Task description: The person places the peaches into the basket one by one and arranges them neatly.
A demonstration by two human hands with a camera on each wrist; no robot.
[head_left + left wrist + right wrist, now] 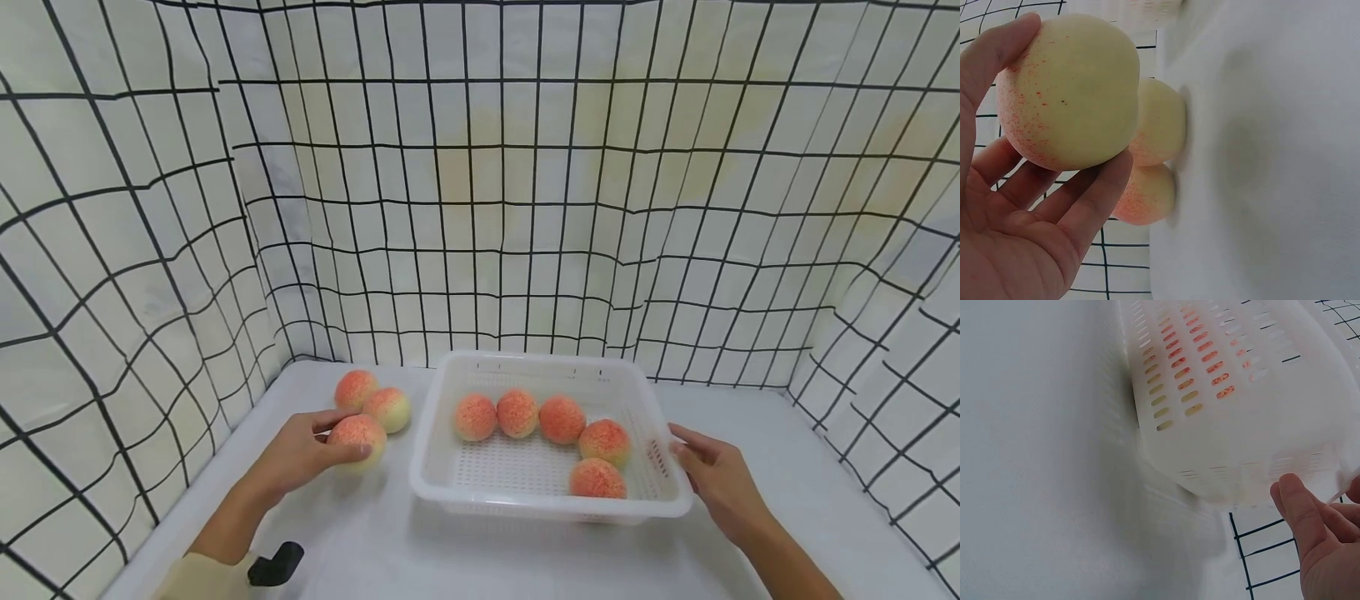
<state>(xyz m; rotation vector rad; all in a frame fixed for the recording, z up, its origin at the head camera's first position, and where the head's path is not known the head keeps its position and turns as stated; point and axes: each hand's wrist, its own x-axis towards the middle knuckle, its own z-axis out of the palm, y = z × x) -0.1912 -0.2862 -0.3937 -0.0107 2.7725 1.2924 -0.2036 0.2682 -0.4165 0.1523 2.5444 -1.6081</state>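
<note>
My left hand (303, 454) grips a peach (358, 443), thumb on one side and fingers on the other. In the left wrist view that peach (1075, 94) is off the table, its yellow underside showing. Just behind it two more peaches, one red-topped (356, 389) and one yellower (387, 409), rest against each other on the table. At the right end of a white plastic basket (525, 506), my right hand (716, 475) holds the rim. Its fingers (1300, 503) touch the outer wall in the right wrist view. Several peaches (517, 413) lie inside, along the back and right.
A black wire grid (502, 200) with pale sheeting behind it encloses the white table (360, 542) at the back and both sides. A black object (276, 565) sits at my left wrist, by the sleeve.
</note>
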